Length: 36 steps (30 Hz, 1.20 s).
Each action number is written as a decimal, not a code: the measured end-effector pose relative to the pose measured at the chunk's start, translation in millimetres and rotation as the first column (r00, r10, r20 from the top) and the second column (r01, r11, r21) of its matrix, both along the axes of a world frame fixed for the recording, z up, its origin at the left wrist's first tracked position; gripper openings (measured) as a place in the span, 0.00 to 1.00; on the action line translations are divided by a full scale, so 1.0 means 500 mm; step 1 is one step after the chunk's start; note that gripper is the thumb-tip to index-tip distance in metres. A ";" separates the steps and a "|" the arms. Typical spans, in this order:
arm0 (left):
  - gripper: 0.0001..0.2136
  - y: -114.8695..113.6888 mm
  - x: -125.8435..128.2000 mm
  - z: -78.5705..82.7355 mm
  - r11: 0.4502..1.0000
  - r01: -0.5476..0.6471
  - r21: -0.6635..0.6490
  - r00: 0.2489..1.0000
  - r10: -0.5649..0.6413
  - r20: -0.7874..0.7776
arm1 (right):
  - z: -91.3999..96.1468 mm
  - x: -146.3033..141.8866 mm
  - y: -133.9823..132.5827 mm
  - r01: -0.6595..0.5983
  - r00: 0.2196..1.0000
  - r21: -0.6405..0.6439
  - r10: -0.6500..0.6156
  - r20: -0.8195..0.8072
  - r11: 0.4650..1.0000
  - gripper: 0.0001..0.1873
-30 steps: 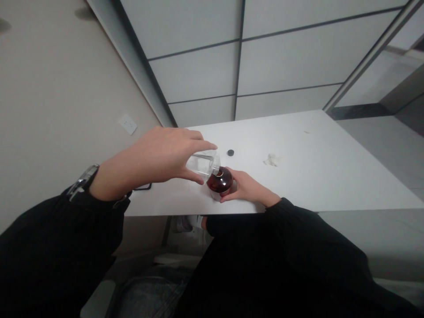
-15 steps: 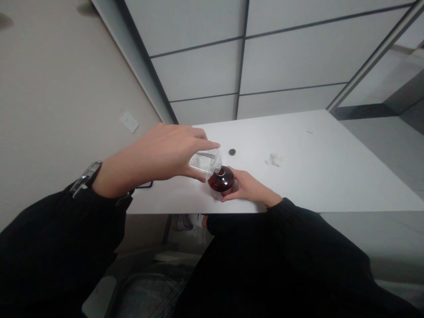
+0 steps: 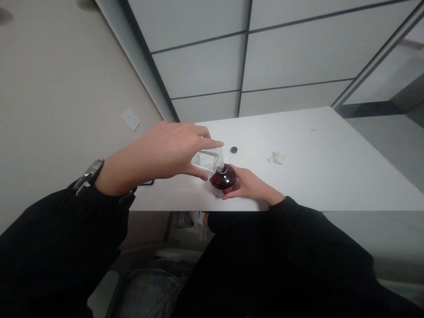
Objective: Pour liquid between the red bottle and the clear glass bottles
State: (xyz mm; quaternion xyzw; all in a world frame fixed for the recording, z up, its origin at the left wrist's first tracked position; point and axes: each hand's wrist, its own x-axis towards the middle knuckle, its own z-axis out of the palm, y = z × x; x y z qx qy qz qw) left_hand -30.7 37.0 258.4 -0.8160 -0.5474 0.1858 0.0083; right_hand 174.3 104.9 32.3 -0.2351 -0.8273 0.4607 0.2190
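My left hand (image 3: 172, 152) is shut on a clear square glass bottle (image 3: 207, 162), tilted on its side. The neck of that bottle points down at the opening of a round dark red glass bottle (image 3: 224, 179). My right hand (image 3: 251, 186) cups the red bottle from the right, holding it upright on the white table (image 3: 314, 176). Whether liquid is flowing between the bottles is too small to tell. A black round cap (image 3: 234, 149) lies on the table just beyond my left fingertips.
A crumpled white tissue (image 3: 277, 157) lies on the table to the right of the cap. A wristwatch (image 3: 88, 176) sits on my left wrist. The table's near edge runs just below my hands, and a wall with a socket plate (image 3: 130, 119) stands to its left.
Both hands and bottles sit slightly further right in the view, and the table slightly higher. The hold and the tilt of the clear bottle look unchanged.
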 end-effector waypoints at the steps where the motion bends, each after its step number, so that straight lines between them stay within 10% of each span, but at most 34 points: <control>1: 0.31 0.000 0.000 0.000 1.000 0.011 0.005 1.000 -0.011 -0.012 | -0.002 0.000 0.000 0.001 1.000 0.003 -0.001 -0.002 1.000 0.53; 36: 0.27 0.004 0.000 -0.007 0.978 0.175 0.115 0.984 -0.171 -0.043 | 0.000 0.001 0.000 0.013 1.000 0.022 -0.014 0.014 1.000 0.52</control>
